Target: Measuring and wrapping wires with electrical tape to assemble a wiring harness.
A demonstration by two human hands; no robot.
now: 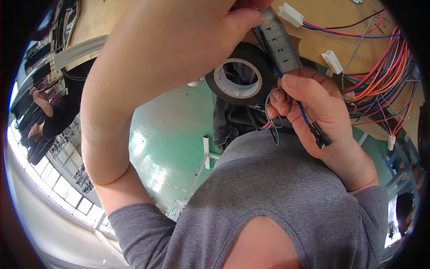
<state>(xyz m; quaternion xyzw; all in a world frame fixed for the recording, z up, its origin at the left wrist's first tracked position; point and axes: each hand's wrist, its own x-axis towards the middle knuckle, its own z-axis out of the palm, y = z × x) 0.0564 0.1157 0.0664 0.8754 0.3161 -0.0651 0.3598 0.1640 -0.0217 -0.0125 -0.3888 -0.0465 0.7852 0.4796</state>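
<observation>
My left hand [245, 17] reaches to the top edge, partly cut off, its thumb pressed on a dark-wrapped wire beside a steel ruler [281, 41]. The wire runs along the ruler's edge down to my right hand [320, 101]. There my thumb and fingers pinch the blue wire [304, 112], near the ruler's lower end. Two black-covered wire ends [320, 136] hang over my right palm. Thin grey and coloured wires loop below its fingers. A roll of black tape [264, 83] sits between my left forearm and right hand; what supports it is hidden.
On the wooden table [354, 42] at the right lies a large bundle of red, orange and blue wires [387, 87]. White connectors [291, 15] lie near the ruler. The floor [174, 130] is green, with a metal stand leg [206, 152]. Another person's arm [42, 103] shows far left.
</observation>
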